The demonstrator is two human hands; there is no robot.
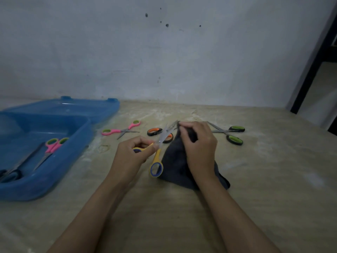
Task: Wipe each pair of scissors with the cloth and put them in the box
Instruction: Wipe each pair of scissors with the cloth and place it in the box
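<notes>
From the head view, the left hand (pixel 135 154) has its grip pinched on one handle of the yellow scissors (pixel 158 155), blades spread open. The right hand (pixel 197 143) grips the dark cloth (pixel 175 161) bunched around one blade tip. Beyond the grips lie three more scissors on the desk (pixel 255 198). Left of them, the blue box (pixel 47 178) holds two pairs.

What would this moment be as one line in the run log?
step: wiping | left hand: holds yellow scissors | right hand: grips dark cloth on blade | blue box: holds wiped pairs | table: three pairs waiting
</notes>
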